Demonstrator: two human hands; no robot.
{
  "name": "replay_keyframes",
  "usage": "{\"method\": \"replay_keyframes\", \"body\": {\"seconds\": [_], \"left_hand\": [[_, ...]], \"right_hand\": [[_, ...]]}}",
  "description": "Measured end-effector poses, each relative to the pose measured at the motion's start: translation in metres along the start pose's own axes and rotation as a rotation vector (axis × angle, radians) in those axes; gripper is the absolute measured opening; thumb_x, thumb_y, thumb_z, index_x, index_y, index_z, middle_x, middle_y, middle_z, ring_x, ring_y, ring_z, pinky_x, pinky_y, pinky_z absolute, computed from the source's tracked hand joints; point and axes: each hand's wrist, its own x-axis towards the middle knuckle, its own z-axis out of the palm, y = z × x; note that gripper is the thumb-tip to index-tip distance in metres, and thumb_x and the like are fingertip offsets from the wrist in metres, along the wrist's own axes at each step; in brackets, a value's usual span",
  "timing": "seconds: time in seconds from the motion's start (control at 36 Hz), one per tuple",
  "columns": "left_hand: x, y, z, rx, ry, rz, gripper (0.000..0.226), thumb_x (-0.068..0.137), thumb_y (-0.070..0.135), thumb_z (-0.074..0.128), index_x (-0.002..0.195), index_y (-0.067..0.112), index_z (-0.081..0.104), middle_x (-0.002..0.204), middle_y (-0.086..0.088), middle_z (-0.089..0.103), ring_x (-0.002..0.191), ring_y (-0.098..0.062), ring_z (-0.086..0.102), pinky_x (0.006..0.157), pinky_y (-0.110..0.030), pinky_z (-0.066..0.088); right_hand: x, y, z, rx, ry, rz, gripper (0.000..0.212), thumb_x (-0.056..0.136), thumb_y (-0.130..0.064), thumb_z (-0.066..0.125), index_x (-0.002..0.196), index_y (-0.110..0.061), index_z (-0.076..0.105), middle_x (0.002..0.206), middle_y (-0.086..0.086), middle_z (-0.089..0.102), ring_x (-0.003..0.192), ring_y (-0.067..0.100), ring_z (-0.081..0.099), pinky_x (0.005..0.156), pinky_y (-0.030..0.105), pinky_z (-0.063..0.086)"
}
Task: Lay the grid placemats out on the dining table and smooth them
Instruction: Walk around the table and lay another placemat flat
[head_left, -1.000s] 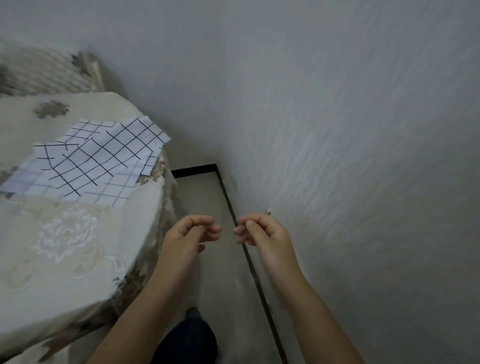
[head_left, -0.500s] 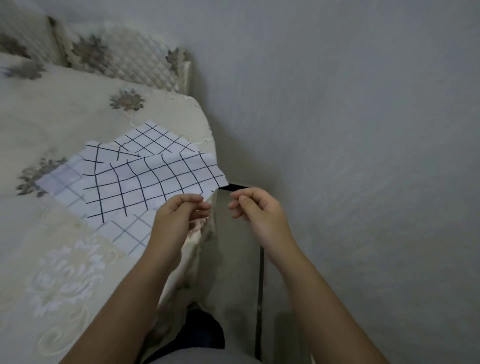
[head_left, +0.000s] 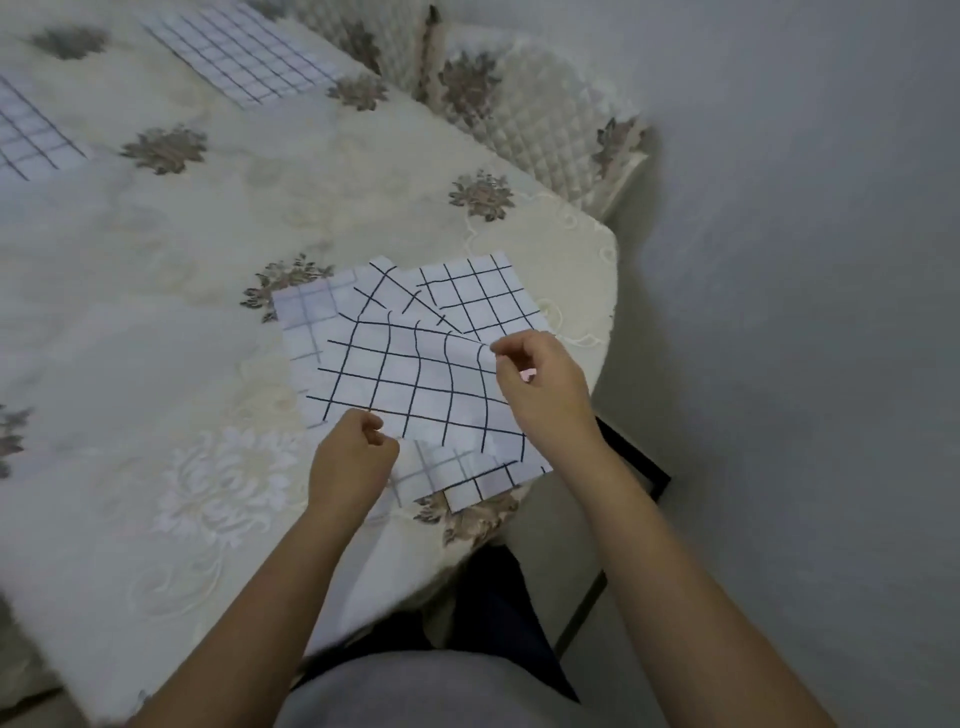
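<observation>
Tablecloth (head_left: 156, 322) now underneath: both hands have reached the crumpled placemat (head_left: 415, 384). The right hand (head_left: 540, 387) pinches its edge, the left hand (head_left: 353, 460) is curled, grip unclear. Spreading looks next.

Thin, matt, creased sheet for the crumpled placemat (head_left: 415, 374) — cloth or paper, hard to tell. Embroidered, softly sheened tablecloth (head_left: 156, 291); quilted chair cover (head_left: 545, 119); matt wall (head_left: 805, 260).

Plain grey wall (head_left: 810, 249), quilted floral chair back (head_left: 545, 119), pale floor (head_left: 623, 322)

Now on the placemat (head_left: 405, 374) — left hand (head_left: 353, 460) and right hand (head_left: 543, 395).
</observation>
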Motion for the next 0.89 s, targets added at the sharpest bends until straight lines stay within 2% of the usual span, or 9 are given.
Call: {"method": "replay_keyframes", "body": {"seconds": [0.14,0.19,0.33,0.56,0.61,0.69,0.78,0.83,0.89], "left_hand": [[0.019,-0.009,0.006,0.223,0.13,-0.293,0.055,0.084,0.03,0.065,0.127,0.004,0.044,0.127,-0.019,0.045,0.114,-0.036,0.048,0.087,-0.042,0.044],[0.024,-0.008,0.009,0.236,0.17,-0.42,0.062,0.082,0.03,0.068,0.128,0.002,0.039,0.13,-0.02,0.039,0.12,-0.037,0.041,0.092,-0.046,0.041],[0.034,-0.002,0.016,0.206,0.229,-0.57,0.063,0.081,0.022,0.071,0.129,0.001,0.036,0.134,-0.019,0.035,0.124,-0.035,0.037,0.096,-0.047,0.04],[0.038,-0.011,0.012,0.089,0.193,-0.81,0.069,0.074,0.028,0.076,0.129,0.003,0.042,0.134,-0.017,0.041,0.125,-0.033,0.039,0.101,-0.044,0.037],[0.037,-0.014,0.011,0.1,0.17,-0.819,0.06,0.077,0.029,0.074,0.125,0.005,0.048,0.133,-0.017,0.043,0.124,-0.033,0.04,0.1,-0.043,0.038],[0.034,-0.013,0.012,0.147,0.15,-0.821,0.044,0.085,0.026,0.065,0.123,0.008,0.051,0.133,-0.015,0.04,0.123,-0.031,0.039,0.1,-0.042,0.037],[0.031,-0.014,0.012,0.118,0.177,-0.803,0.035,0.09,0.021,0.058,0.122,0.008,0.051,0.132,-0.013,0.039,0.121,-0.03,0.04,0.099,-0.041,0.038],[0.027,-0.021,0.011,0.013,0.216,-0.746,0.026,0.09,0.019,0.055,0.113,0.007,0.056,0.124,-0.013,0.048,0.112,-0.029,0.05,0.091,-0.038,0.044],[0.019,-0.034,0.005,-0.101,0.258,-0.665,0.012,0.09,0.019,0.053,0.088,0.007,0.057,0.102,-0.011,0.058,0.092,-0.026,0.056,0.073,-0.03,0.045]], "right_hand": [[0.048,0.009,0.011,-0.444,-0.167,-0.129,0.032,0.09,-0.023,0.054,0.12,-0.012,0.053,0.121,0.006,0.047,0.113,0.02,0.045,0.092,0.031,0.04],[0.065,0.013,0.017,-0.581,-0.257,-0.153,0.038,0.089,-0.026,0.055,0.124,-0.011,0.049,0.124,0.008,0.045,0.115,0.024,0.043,0.092,0.033,0.038],[0.087,0.024,0.034,-0.792,-0.404,-0.156,0.043,0.089,-0.029,0.056,0.124,-0.008,0.044,0.123,0.011,0.046,0.113,0.027,0.045,0.087,0.034,0.039],[0.103,0.028,0.054,-0.811,-0.554,-0.087,0.023,0.091,-0.015,0.048,0.113,-0.007,0.052,0.113,0.009,0.056,0.103,0.026,0.055,0.081,0.032,0.039],[0.104,0.023,0.058,-0.771,-0.603,-0.074,0.018,0.091,-0.016,0.046,0.105,-0.007,0.053,0.1,0.007,0.057,0.092,0.024,0.054,0.076,0.03,0.037],[0.101,0.015,0.064,-0.674,-0.651,-0.062,0.011,0.092,-0.02,0.046,0.088,-0.01,0.047,0.073,-0.002,0.046,0.077,0.02,0.046,0.067,0.028,0.035],[0.098,0.005,0.072,-0.583,-0.66,-0.065,0.015,0.09,-0.02,0.047,0.08,-0.01,0.043,0.064,-0.004,0.038,0.07,0.019,0.042,0.062,0.027,0.033],[0.098,-0.001,0.078,-0.535,-0.659,-0.07,0.02,0.089,-0.019,0.047,0.072,-0.011,0.04,0.062,-0.003,0.037,0.063,0.018,0.039,0.057,0.027,0.03],[0.097,-0.009,0.085,-0.472,-0.66,-0.075,0.026,0.088,-0.018,0.048,0.066,-0.014,0.034,0.06,-0.003,0.034,0.056,0.014,0.033,0.053,0.027,0.026]]}}
